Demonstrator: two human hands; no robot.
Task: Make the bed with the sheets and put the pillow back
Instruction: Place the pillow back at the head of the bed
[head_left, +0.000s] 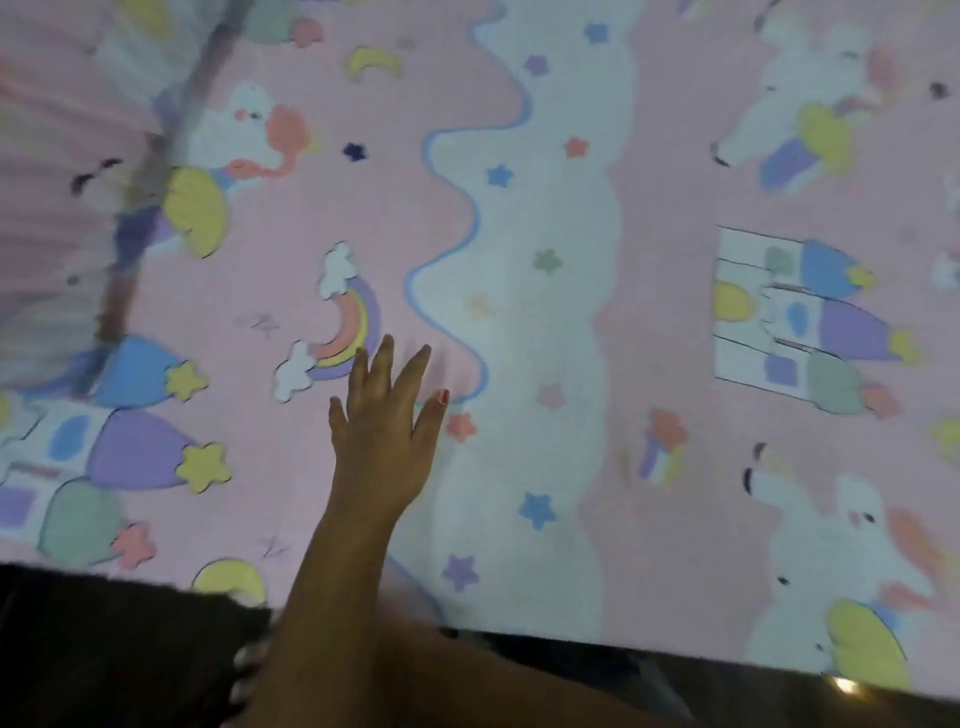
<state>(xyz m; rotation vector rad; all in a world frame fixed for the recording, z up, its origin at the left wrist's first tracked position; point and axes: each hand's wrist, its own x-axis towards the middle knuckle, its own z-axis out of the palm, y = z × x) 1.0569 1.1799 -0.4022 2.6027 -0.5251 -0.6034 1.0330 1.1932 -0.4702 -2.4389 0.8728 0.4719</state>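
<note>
My left hand (384, 431) lies palm-down on the pink sheet (623, 260), a little left of the middle of the frame. The fingers (382, 358) are straight and spread wide and grip nothing. I have them flat like this because a flat palm can press and sweep the cloth smooth, where a pinch would only gather it. The fingertips point toward the top of the frame, just below the printed rainbow (343, 332) and beside the wavy blue line. Faint creases run out from under them, so the cloth here is not quite taut.

The sheet covers the bed across nearly the whole frame, and its near edge runs along the bottom, above a dark strip (104, 649). At the upper left the cloth rises in a blurred ridge or fold (130, 208), and I judge that part needs pulling flat next. My right hand is out of view.

No pillow shows anywhere, so I take it the sheet work is well along and the pillow is not yet back in place.
</note>
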